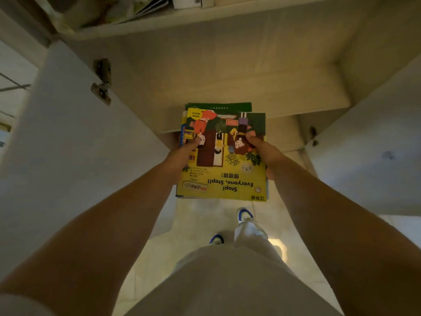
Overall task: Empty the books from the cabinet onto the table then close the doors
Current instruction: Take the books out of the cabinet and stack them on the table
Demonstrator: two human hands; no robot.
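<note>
Both hands on a stack of books [222, 153], held out flat in front of the open cabinet [227, 71], above the floor [205, 215]. Left hand [182, 156] grips the stack's left edge, thumb on top of the cover; right hand [264, 153] grips the right edge, thumb likewise on the cover, fingers hidden underneath. Top book is yellow with a cartoon cover, title "Stop! Everyone, Stop!!" reading upside down from the head view. A green book pokes out at the far end of the stack, blue edges show on the left side. Cabinet shelf [250, 87] behind the stack looks bare. Upper shelf [159, 17] at top of frame has books or papers on it, too blurred to identify. Left door [68, 133] and right door [369, 144] both swung open, hinge [102, 80] visible on the left one. Shoes [245, 215] with blue trim below the stack.
</note>
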